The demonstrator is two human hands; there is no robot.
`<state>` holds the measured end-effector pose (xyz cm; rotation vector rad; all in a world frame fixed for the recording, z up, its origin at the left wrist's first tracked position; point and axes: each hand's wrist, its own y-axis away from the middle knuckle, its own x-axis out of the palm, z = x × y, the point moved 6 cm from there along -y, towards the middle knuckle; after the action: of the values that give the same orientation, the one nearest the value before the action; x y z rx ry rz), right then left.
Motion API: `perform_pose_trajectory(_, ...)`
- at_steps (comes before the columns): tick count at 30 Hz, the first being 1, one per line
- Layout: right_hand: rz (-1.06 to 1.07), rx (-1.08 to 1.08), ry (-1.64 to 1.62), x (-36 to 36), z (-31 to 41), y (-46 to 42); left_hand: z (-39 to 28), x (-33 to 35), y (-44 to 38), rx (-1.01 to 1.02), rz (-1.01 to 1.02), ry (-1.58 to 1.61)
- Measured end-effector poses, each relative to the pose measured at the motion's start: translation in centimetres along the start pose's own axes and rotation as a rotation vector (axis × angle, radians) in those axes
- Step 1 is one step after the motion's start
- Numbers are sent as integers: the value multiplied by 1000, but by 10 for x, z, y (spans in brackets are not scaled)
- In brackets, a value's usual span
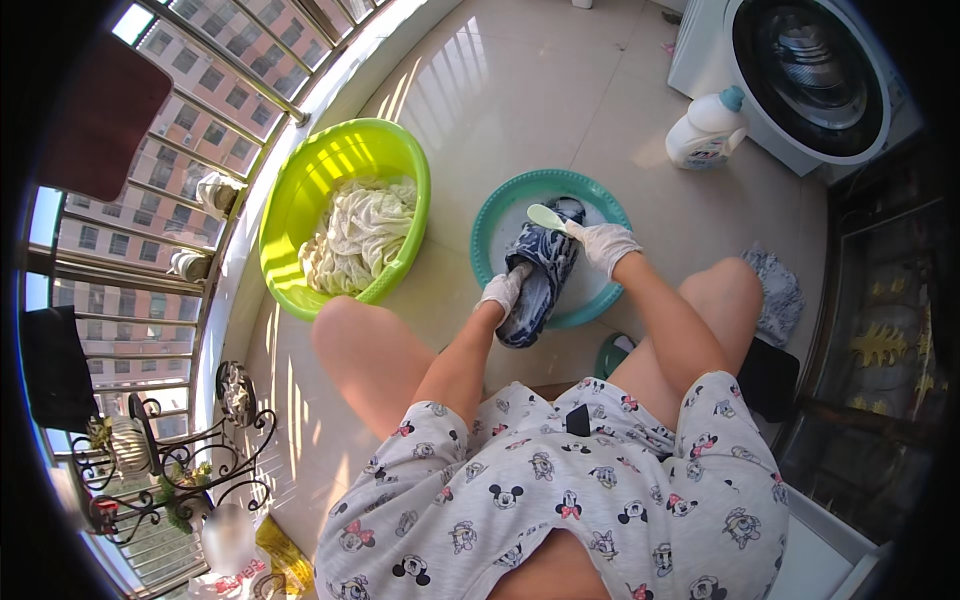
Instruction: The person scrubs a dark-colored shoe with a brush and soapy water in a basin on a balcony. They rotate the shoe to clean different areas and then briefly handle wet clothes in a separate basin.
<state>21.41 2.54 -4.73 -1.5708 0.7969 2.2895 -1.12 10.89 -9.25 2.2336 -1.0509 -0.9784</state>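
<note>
My left hand (504, 292), in a thin whitish glove, reaches into the foot opening of a dark blue and white marbled slipper (546, 274) and holds it. The slipper is tilted across a teal plastic basin (486, 217) of cloudy, soapy water, its near end over the rim. My right hand (606, 246), gloved alike, grips the handle of a pale green brush (547, 217), whose head lies over the slipper's upper. White suds cover parts of the slipper. The brush's bristles are hidden from view.
A lime green tub (424, 180) with wet whitish cloth (367, 229) stands at the left. A detergent bottle (705, 131) stands by a front-loading washing machine (810, 67). A grey fluffy mat (772, 296) lies at the right. A black metal plant stand (176, 465) is at the lower left.
</note>
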Motion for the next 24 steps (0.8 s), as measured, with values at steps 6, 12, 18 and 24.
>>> perform_pose_trajectory(6, 285, 132, -93, -88, 21, 61, 18, 5, -14, 39, 6, -70)
perform_pose_trajectory(12, 218, 195, -146, -20, 23, 14, 18, 4, -15, 0, -49, -58)
perform_pose_trajectory(18, 323, 153, -64, -75, 40, 44, 22, 2, -15, -10, -43, 70)
perform_pose_trajectory(24, 313, 91, 39, -75, 21, 51, 16, 7, -14, 84, -38, -48)
